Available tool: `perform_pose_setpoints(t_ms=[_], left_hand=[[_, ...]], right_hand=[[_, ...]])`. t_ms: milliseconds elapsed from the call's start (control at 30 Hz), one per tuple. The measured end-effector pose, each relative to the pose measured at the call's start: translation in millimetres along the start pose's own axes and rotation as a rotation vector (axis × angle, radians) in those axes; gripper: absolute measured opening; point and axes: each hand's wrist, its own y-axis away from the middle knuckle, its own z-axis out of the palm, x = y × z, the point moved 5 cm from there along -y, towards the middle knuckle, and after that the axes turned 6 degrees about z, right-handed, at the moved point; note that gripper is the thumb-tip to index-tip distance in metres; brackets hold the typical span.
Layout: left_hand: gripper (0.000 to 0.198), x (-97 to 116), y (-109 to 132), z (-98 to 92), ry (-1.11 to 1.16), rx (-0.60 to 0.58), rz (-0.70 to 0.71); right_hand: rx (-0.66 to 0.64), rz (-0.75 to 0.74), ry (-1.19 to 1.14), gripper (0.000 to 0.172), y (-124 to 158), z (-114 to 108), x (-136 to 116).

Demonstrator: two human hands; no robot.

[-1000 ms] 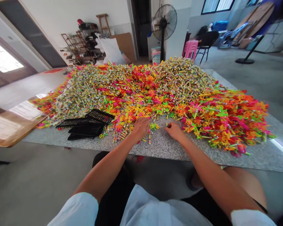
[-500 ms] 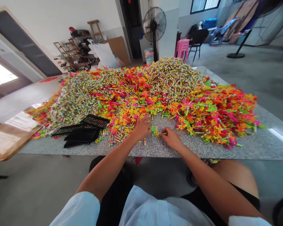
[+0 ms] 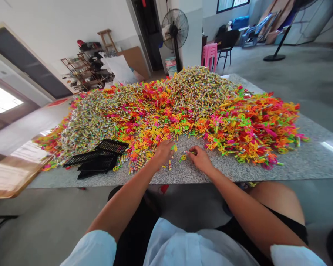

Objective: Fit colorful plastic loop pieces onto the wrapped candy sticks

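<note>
A huge heap of small colourful plastic pieces (image 3: 183,107) covers a speckled granite table (image 3: 308,162). My left hand (image 3: 163,152) rests at the heap's near edge, fingers curled round a yellow-green piece (image 3: 173,147). My right hand (image 3: 199,158) lies just to its right, pinching a thin stick-like piece (image 3: 188,152). Between the two hands a loose yellow-green piece (image 3: 182,158) lies on the bare stone. A few other small pieces are scattered near my left wrist.
Stacked black plastic trays (image 3: 100,158) lie on the table left of my hands. A wooden surface (image 3: 11,177) adjoins the table on the left. Behind stand a pedestal fan (image 3: 174,29), a pink stool (image 3: 209,53), chairs and a cluttered shelf (image 3: 83,66).
Both hands have shifted slightly along the heap's near edge. My left hand has picked up a yellow-green piece, and my right hand's pinch now holds a thin piece.
</note>
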Motion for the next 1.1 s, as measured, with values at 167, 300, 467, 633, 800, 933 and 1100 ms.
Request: perform_pose_setpoints(t_ms=[167,300,467,633,800,933,1100], left_hand=[[0.046,-7,1,-5.3,0.642,0.283,-0.434],[0.058,16,3,13.8,1.33,0.269,-0.6],[0.048,48,3,20.5,1.617,0.289,-0.589],[0.037,57,3,16.6,1.601,0.363,-0.552],[0.028,58,3,15.7,1.621,0.338,-0.562],[0.028,56,4,14.9,1.606,0.336,-0.583],[0.031,57,6,11.6,1.529,0.322,-0.605]], right_hand=[[-0.074,0.038,-0.273,0.03,6,3,-21],[-0.065,-0.031,-0.297,0.032,17,5,-40],[0.111,-0.133,-0.188,0.029,25,-5,-48],[0.218,-0.215,-0.072,0.023,28,-12,-49],[0.278,-0.232,-0.051,0.025,31,-11,-48],[0.216,-0.173,-0.141,0.031,30,-7,-45],[0.108,-0.053,-0.334,0.04,26,2,-40]])
